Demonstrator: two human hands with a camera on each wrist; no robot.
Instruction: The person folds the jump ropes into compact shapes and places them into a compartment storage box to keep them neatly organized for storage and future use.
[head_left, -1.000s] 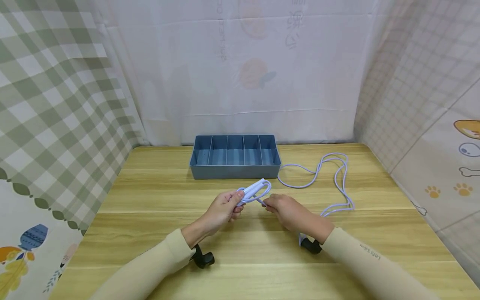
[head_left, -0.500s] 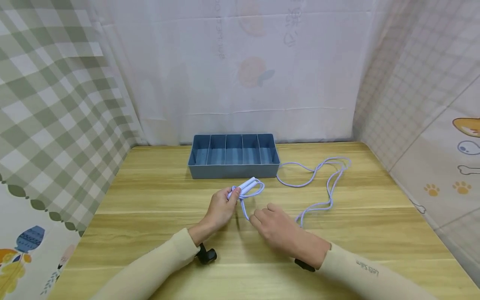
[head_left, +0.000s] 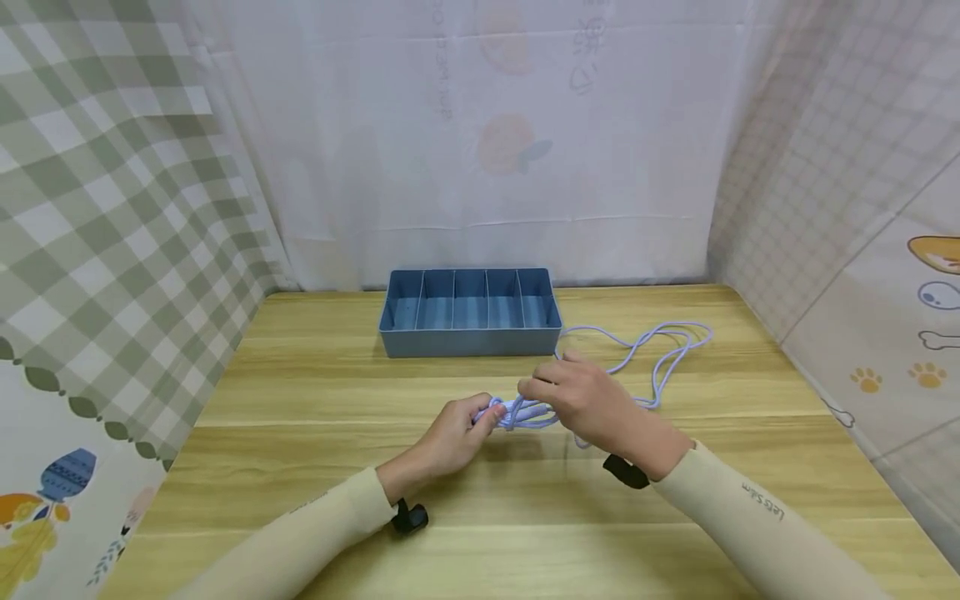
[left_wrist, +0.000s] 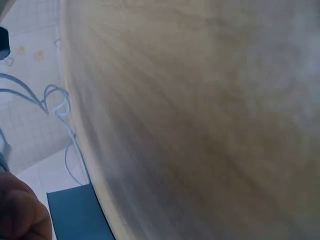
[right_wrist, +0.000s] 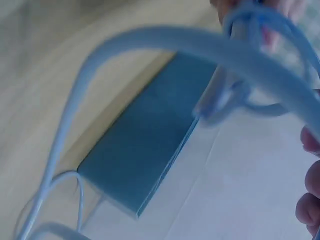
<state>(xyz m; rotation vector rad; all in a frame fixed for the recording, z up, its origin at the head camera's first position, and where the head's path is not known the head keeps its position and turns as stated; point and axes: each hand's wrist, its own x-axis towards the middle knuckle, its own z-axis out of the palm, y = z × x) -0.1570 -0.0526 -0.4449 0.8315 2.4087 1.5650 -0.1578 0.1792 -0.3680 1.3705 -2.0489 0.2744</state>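
Winding the cord (right_wrist: 150, 37) around its own bundle (head_left: 517, 412) seems to be the step in your hands. Your left hand (head_left: 457, 432) grips the bundle above the table (head_left: 315, 400), in front of the blue box (head_left: 471, 342), with the thumb on it. Your right hand (head_left: 581, 398) has its fingers curled and appears to pinch the cord; the exact place of the pinch is hidden. To do this well, I would keep the left grip firm, pull gently and equally, and lay each turn beside the last.

The loose length lies on the table at the right of the box, in crossing loops, which could tangle. One part comes to the box's right corner; I cannot tell if it touches. Please mind also the black device (head_left: 410, 518) at your left wrist and the black piece (head_left: 626, 471) under your right wrist: slack may catch there.
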